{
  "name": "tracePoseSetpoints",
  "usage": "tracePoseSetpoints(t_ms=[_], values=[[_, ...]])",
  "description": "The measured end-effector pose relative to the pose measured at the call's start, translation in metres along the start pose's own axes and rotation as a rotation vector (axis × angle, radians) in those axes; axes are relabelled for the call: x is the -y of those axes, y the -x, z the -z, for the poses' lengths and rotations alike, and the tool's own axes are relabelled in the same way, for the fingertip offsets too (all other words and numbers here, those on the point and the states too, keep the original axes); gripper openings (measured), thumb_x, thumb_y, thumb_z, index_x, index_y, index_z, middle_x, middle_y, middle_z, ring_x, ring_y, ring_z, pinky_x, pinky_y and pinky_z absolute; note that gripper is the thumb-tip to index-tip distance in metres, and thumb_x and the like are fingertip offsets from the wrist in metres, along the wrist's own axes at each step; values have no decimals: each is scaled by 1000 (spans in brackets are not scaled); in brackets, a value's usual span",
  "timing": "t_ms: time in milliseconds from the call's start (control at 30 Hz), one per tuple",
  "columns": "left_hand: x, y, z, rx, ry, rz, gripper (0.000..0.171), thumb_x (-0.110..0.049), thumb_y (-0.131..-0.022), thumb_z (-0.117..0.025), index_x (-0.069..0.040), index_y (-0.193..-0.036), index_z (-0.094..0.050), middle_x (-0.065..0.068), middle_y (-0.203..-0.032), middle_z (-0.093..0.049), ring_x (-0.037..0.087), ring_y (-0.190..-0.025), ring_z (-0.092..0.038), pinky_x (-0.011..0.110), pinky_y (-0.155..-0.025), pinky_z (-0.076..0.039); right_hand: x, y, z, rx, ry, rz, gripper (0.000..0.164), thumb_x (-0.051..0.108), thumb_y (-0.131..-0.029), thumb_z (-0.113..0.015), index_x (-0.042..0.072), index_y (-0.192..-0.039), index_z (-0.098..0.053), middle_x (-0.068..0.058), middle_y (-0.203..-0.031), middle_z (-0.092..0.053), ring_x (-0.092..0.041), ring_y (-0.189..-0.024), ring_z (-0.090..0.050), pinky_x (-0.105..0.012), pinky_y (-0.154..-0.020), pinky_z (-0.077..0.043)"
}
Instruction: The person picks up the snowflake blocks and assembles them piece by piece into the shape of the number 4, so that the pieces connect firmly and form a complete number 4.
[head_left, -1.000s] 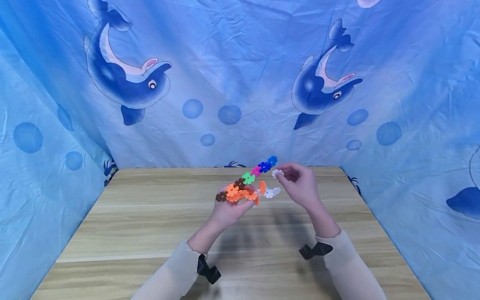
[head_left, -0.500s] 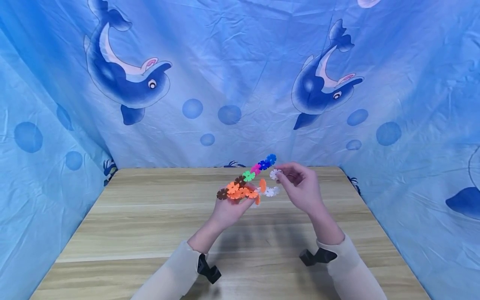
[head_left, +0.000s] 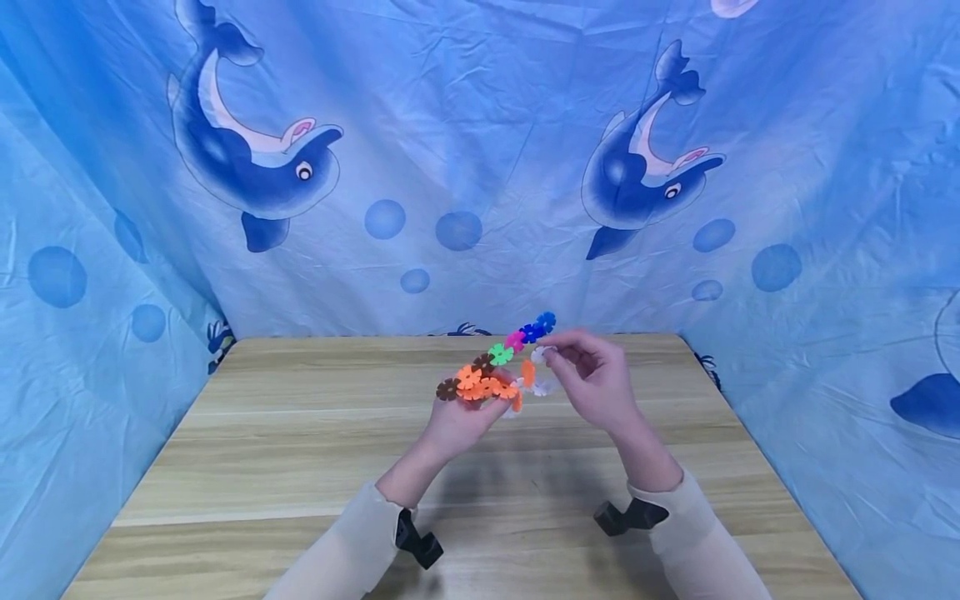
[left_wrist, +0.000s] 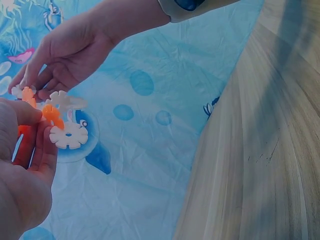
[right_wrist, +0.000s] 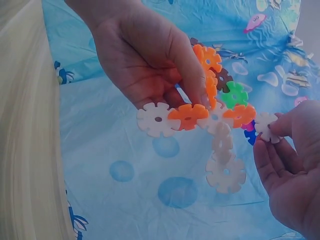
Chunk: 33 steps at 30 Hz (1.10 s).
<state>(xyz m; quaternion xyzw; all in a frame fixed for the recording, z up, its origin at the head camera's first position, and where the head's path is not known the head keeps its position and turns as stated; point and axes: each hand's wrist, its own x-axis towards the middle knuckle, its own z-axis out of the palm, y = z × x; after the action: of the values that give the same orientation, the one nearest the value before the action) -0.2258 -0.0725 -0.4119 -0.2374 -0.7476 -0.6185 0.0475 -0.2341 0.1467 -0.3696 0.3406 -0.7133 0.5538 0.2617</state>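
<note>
My left hand [head_left: 457,423] grips a built-up figure of interlocking snowflake discs above the table. Its brown, green, pink and blue discs form a slanting row, with the green disc [head_left: 501,354] in the middle. Orange discs [head_left: 469,379] cluster at the fingers. In the right wrist view, a white disc [right_wrist: 157,120] ends one arm of the figure, and a pair of white discs [right_wrist: 226,172] hangs from its centre. Between thumb and forefinger, my right hand [head_left: 600,379] pinches a single white snowflake disc [right_wrist: 267,127], right at the edge of an orange disc [right_wrist: 240,115].
A wood-grain table [head_left: 300,467] lies below both hands. Blue curtain [head_left: 480,150] printed with dolphins and bubbles encloses its back and sides. Each wrist carries a black camera mount [head_left: 632,515].
My right hand has moved slightly left and down, bringing the white disc closer to the figure. The left hand keeps its grip, almost still.
</note>
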Motion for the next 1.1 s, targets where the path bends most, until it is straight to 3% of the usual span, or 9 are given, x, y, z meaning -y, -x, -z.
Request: tracePoseSetpoints(t_ms=[233, 367, 733, 967, 1100], values=[[0, 1, -1, -5, 30, 13, 22, -13, -96, -77, -8, -118, -73, 8, -120, -77, 25, -118, -73, 26, -99, -61, 4, 1, -2, 26, 24, -9, 21, -14, -95, -66, -2, -109, -77, -19, -97, -75, -9, -82, -67, -22, -55, -48], [1, 2, 0, 2, 52, 30, 28, -13, -97, -77, -4, -123, -72, 10, -123, -75, 26, -121, -72, 32, -103, -62, 6, 1, -2, 46, 40, -32, 20, -12, -96, -67, -1, -108, -77, -16, -97, -76, -10, -81, -66, -21, -55, -47], [2, 0, -1, 27, 55, 28, 26, -12, -97, -77, -5, -121, -72, 12, -122, -75, 25, -117, -73, 39, -103, -62, 4, 1, -1, 86, 61, -66, 18, -7, -98, -68, 2, -109, -79, -13, -100, -76, -10, -83, -65, -22, -57, -49], [1, 0, -2, 19, 75, 20, 23, -10, -96, -77, -5, -118, -73, 12, -119, -76, 23, -114, -73, 40, -101, -63, 5, 1, 2, 100, 69, -95, 17, -5, -98, -69, 4, -109, -80, -10, -98, -76, -11, -73, -58, -24, -49, -41], [0, 0, -2, 5, 72, 35, 24, -10, -95, -79, -8, -118, -73, 9, -120, -76, 21, -114, -73, 33, -100, -63, 7, 0, 2, 108, 69, -75, 18, -6, -97, -71, 2, -109, -80, -12, -98, -77, -11, -72, -58, -23, -48, -41]])
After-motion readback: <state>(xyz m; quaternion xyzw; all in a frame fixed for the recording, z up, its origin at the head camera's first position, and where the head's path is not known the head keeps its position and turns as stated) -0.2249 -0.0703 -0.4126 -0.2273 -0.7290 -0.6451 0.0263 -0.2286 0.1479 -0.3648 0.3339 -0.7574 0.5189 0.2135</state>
